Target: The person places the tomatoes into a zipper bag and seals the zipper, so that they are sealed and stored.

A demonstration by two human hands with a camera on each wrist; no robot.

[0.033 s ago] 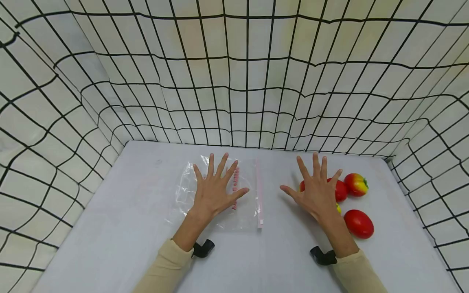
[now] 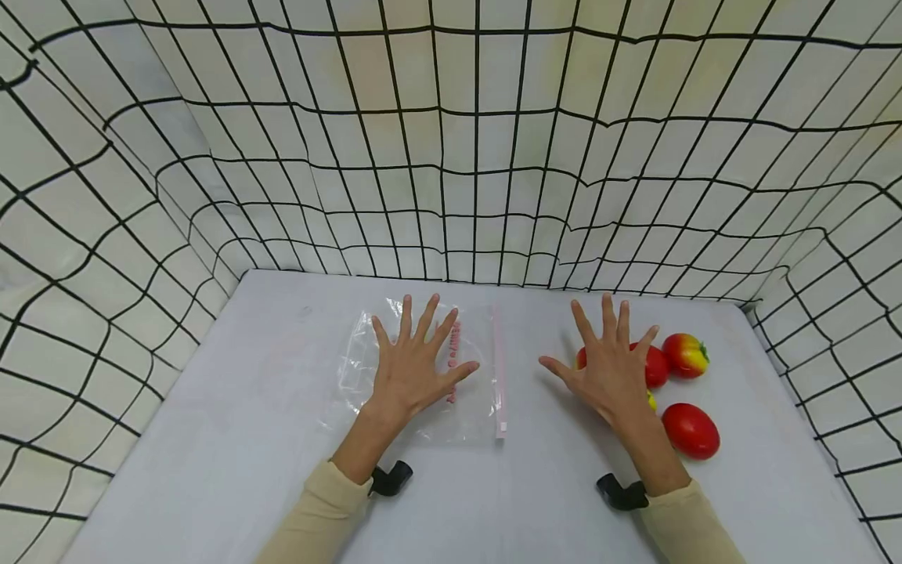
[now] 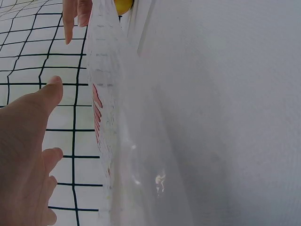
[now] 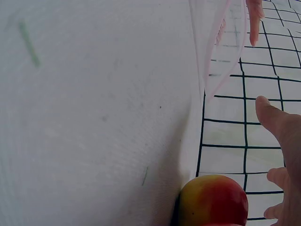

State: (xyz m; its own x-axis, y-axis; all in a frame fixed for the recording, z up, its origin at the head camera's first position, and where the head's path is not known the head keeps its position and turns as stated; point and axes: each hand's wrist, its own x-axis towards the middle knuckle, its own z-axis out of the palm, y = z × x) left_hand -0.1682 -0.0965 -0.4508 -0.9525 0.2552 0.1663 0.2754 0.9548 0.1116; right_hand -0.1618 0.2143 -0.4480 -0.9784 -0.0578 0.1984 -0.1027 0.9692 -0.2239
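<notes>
black netting (image 2: 476, 113) around a white table (image 2: 239, 423) suggests a booth.

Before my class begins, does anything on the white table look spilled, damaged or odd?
Two green streaks on the white table look odd, like stray marks. The clear plastic zip bag and the glossy red-and-yellow fruit-shaped pieces show no damage, though the right hand partly hides some.

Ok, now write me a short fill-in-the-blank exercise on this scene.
1. With fingers spread, the left hand and the right hand hold ____.
2. The oval red item lies on the person's ____ side of the clear plastic bag.
3. The strip along the bag's edge is ____ in colour.
4. The mesh is ____ in colour.

Missing words: nothing; right; pink; black.
</notes>
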